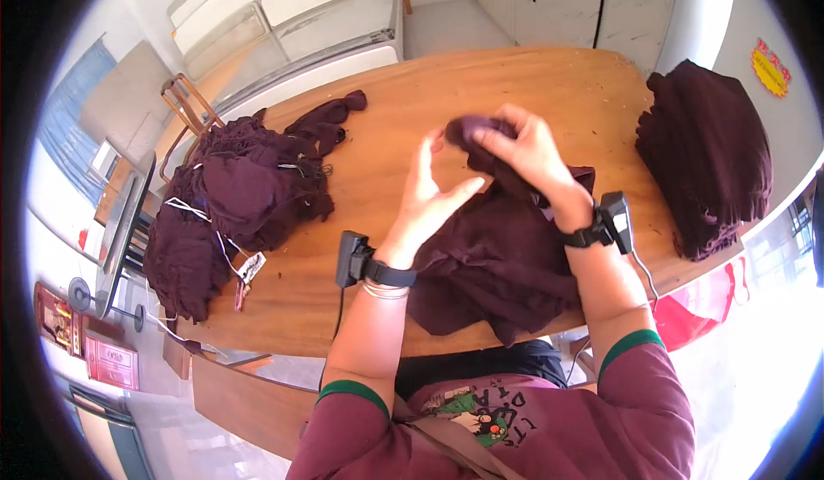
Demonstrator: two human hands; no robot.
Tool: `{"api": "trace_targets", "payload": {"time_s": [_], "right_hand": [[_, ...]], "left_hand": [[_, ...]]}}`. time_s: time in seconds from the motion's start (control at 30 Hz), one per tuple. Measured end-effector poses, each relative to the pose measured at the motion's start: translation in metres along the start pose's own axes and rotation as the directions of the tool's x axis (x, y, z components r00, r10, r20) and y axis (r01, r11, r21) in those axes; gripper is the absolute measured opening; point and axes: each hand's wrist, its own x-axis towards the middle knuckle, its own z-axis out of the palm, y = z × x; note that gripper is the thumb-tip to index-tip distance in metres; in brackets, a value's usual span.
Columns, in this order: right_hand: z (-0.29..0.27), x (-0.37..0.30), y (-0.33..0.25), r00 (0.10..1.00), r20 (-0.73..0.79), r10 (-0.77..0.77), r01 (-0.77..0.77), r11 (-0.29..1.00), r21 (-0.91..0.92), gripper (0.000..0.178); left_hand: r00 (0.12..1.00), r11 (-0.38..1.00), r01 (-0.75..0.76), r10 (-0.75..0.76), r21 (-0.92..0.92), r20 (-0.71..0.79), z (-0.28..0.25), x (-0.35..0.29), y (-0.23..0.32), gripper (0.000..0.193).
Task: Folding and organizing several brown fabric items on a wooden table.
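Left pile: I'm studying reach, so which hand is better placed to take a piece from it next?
Probably the left hand: it is nearer the pile and looks open, while the right hand, farther off, grips the cloth.

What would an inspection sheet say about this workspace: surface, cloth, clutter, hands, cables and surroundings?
Surface: brown wooden table, small specks scattered on it.
Cloth: dark purple piece before the person; loose heap at left; layered stack at right.
Clutter: white cord and paper tag by the heap.
Hands: right hand grips the piece's far end; left hand open beside it, contact unclear.
Cables: black cable from left wrist device; pale cable from right wrist device.
Surroundings: red bag-like item beyond the table's right edge.
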Motion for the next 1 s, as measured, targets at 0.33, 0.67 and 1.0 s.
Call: {"api": "trace_targets", "payload": {"time_s": [0.33,0.67,1.0], "right_hand": [[0.018,0.005,0.028,0.911,0.268,0.313,-0.320,0.947,-0.019,0.053],[0.013,0.004,0.019,0.906,0.290,-0.307,0.411,0.801,-0.436,0.043],[0.031,0.003,0.031,0.974,0.074,-0.213,0.222,0.964,-0.147,0.019]], "left_hand": [[0.929,0.767,0.340,-0.362,-0.545,0.071,-0.003,-0.009,-0.008,0.033],[0.869,0.601,0.321,-0.494,-0.732,-0.025,-0.004,-0.009,-0.028,0.020],[0.926,0.766,0.316,-0.379,-0.560,0.004,-0.003,-0.011,-0.013,0.022]]}}
